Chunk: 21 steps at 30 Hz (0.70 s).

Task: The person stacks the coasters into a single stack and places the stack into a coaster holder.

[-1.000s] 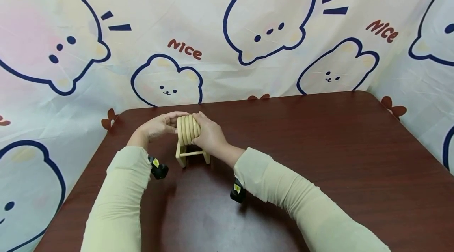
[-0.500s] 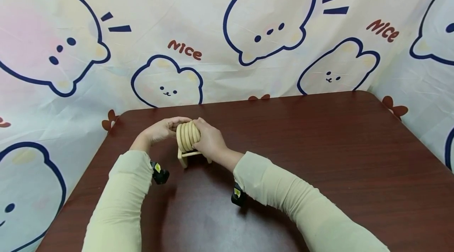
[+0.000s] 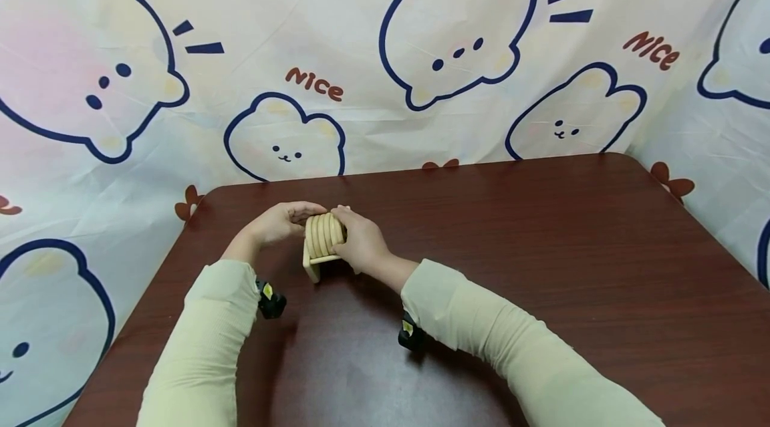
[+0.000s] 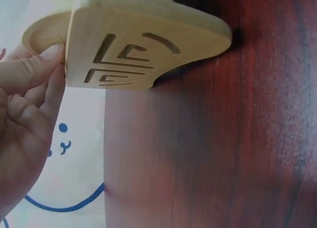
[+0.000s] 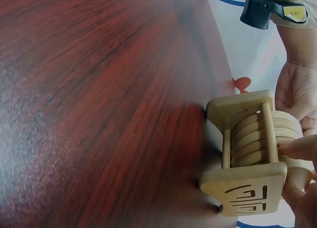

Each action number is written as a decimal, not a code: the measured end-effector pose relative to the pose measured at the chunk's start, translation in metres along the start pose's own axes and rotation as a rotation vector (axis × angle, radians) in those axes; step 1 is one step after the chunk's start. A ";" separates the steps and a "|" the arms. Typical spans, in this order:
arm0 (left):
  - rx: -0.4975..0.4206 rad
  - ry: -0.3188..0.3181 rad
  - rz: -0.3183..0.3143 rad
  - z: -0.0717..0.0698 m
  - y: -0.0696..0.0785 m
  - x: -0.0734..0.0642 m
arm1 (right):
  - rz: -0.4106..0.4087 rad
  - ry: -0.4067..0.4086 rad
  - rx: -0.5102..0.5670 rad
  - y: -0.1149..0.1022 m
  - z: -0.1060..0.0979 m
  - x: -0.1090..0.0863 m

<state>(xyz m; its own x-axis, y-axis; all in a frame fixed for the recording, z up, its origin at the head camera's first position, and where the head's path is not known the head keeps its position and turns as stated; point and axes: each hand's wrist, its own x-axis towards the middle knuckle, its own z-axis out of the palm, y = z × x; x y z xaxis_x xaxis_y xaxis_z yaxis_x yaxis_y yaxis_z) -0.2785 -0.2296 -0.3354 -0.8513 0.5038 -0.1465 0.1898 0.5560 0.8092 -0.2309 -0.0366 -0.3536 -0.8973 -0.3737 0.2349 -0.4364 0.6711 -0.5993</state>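
Several round light-wood coasters [image 3: 322, 234] stand on edge in a row inside a wooden coaster holder [image 3: 311, 269], left of the table's middle. My left hand [image 3: 273, 224] reaches over the left end of the stack, and its thumb [image 4: 52, 53] lies against the end coaster. From the other side, my right hand [image 3: 364, 241] grips the coasters between thumb and fingers. In the right wrist view, the coasters [image 5: 250, 141] sit between the holder's two end panels, above its thin rods [image 5: 270, 134]. A carved pattern marks the near end panel [image 4: 143, 44].
The dark red-brown table [image 3: 511, 266] extends right and toward me. Behind it hangs a pale curtain [image 3: 373, 133] printed with cartoon bears. A small black wrist camera [image 3: 272, 300] hangs below each cuff.
Both hands have come down with the coasters, which moved from above the holder to between its end panels. The holder now shows less of its frame beneath them.
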 end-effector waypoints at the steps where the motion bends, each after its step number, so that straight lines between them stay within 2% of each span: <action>1: -0.005 0.005 -0.002 0.000 0.000 0.000 | -0.001 -0.001 0.008 0.001 0.000 0.000; 7: -0.017 0.043 -0.019 0.000 0.003 0.000 | 0.018 -0.017 0.066 0.006 -0.002 0.002; 13: 0.019 0.057 -0.048 0.000 0.009 0.000 | 0.037 -0.014 0.109 0.010 -0.010 0.001; 16: 0.066 0.091 -0.087 0.000 0.013 -0.001 | 0.053 -0.034 0.123 0.014 -0.014 -0.001; 21: 0.203 0.169 -0.145 0.003 0.022 -0.005 | 0.038 -0.058 0.115 0.024 -0.021 -0.006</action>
<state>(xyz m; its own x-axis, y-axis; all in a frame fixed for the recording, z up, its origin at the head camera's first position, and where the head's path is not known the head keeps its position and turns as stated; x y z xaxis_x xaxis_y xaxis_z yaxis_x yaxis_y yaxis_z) -0.2685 -0.2178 -0.3181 -0.9428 0.3016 -0.1422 0.1392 0.7435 0.6541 -0.2377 -0.0052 -0.3534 -0.9061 -0.3882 0.1680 -0.3890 0.6086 -0.6916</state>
